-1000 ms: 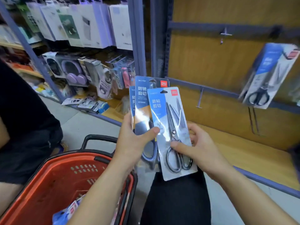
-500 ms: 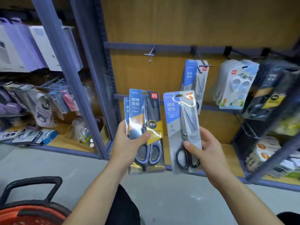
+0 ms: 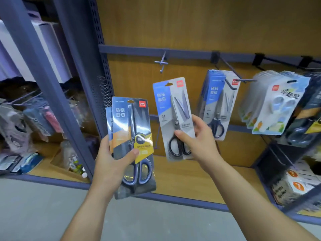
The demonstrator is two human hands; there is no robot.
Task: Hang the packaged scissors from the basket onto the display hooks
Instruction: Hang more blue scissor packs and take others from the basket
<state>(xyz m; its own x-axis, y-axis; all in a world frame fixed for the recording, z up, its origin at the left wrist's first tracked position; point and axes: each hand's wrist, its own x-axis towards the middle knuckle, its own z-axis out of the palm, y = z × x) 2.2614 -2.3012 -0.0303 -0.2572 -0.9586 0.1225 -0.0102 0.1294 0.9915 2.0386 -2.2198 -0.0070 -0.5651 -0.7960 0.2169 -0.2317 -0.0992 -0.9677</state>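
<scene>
Both hands are being held up in front of the shelf bay, each gripping packaged scissors
- left hand point(image 3: 110, 165): grip is being closed round a stack of dark packs point(image 3: 132, 129), blue/orange card with blue-handled scissors. The thumb is being pressed across the front and the fingers are hidden behind. A second card edge is showing just behind the front one at its left; the exact count cannot be told
- right hand point(image 3: 201, 143): grip is being closed on a single grey pack point(image 3: 173, 108) with a blue header and black-handled scissors. The thumb is being laid over the handle loops and the fingers are being wrapped round the right edge. The pack is being held roughly upright, tilted slightly left, higher than the left stack and apart from it
- the grey pack's hang hole is being held below an empty hook point(image 3: 162, 62) on the upper rail point(image 3: 132, 49), not touching it
- right of that, a bunch of blue-header scissor packs point(image 3: 218, 101) is being carried on a loaded hook point(image 3: 246, 80); further right, white packs point(image 3: 272, 105) are hanging, blurred
- wooden back panel point(image 3: 191, 23) behind everything, wooden shelf point(image 3: 187, 180) below the hands, grey floor point(image 3: 43, 214) under that
- left of the blue upright point(image 3: 46, 87), other goods are being displayed, too blurred to identify
</scene>
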